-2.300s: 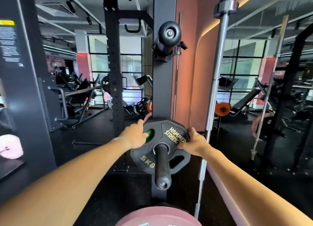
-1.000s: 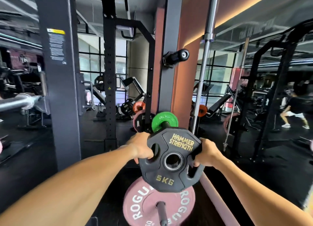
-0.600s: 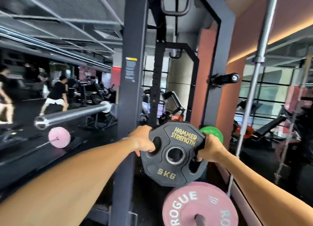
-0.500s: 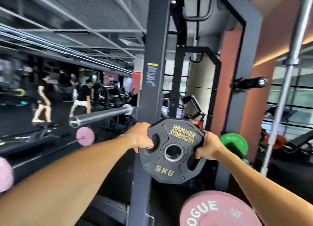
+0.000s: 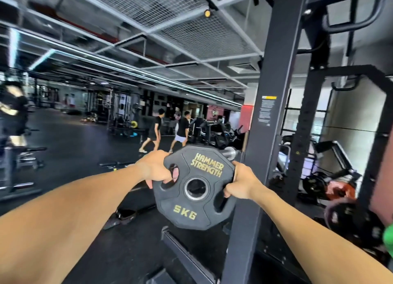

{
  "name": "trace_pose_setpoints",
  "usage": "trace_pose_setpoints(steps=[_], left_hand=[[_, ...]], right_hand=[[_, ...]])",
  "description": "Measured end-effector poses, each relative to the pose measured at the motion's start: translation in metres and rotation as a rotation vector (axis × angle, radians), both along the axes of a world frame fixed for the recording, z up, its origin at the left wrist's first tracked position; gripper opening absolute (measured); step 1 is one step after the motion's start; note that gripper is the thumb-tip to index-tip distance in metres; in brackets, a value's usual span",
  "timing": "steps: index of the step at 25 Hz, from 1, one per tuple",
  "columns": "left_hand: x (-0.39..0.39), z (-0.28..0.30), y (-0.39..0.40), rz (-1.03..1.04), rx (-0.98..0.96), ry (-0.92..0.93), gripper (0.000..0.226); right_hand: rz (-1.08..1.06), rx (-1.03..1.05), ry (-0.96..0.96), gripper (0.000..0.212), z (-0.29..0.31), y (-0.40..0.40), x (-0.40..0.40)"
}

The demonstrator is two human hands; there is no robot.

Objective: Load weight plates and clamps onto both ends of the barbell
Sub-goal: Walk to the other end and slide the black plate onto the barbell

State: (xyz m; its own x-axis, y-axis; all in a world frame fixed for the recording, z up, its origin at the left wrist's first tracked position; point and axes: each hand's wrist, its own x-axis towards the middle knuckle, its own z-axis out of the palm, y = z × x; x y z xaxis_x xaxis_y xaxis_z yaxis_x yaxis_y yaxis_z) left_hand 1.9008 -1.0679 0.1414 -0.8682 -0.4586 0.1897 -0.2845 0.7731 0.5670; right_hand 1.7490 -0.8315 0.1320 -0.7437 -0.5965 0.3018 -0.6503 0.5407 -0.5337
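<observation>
A black 5 kg weight plate (image 5: 194,211) with gold "Hammer Strength" lettering is held upright in front of me, its centre hole facing me. My left hand (image 5: 156,168) grips its left side through a cut-out. My right hand (image 5: 241,184) grips its right edge. Just behind the plate's top right, a short piece of the silver barbell sleeve (image 5: 229,152) shows beside the rack upright; the rest of the barbell is hidden behind the plate. No clamps are visible.
The black rack upright (image 5: 261,156) stands right behind the plate, with its base beam (image 5: 187,256) on the floor. Stored plates (image 5: 340,190) sit low at the right, a green plate (image 5: 388,239) at the edge. Two people (image 5: 168,132) walk in the background.
I have lifted the 5 kg plate off its storage peg and turned left with it. The pink and green stored plates have slid out to the right; the barbell sleeve now sits behind the plate.
</observation>
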Motion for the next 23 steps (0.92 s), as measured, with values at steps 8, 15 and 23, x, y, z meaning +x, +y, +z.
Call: trace_pose_setpoints(steps=[8,15,23], left_hand=[[-0.015,-0.006,-0.109,-0.044,0.019,0.010,0.028],[-0.063,0.000,-0.201,-0.247,0.018,-0.015,0.038],[-0.107,-0.012,-0.216,-0.436,0.111,0.033,0.040]], right_hand=[[-0.045,0.060,0.043,0.051,-0.001,-0.100,-0.003],[-0.282,0.043,0.069,0.067,0.001,-0.167,0.009],[-0.453,0.074,0.120,0.052,0.005,-0.172,0.020]])
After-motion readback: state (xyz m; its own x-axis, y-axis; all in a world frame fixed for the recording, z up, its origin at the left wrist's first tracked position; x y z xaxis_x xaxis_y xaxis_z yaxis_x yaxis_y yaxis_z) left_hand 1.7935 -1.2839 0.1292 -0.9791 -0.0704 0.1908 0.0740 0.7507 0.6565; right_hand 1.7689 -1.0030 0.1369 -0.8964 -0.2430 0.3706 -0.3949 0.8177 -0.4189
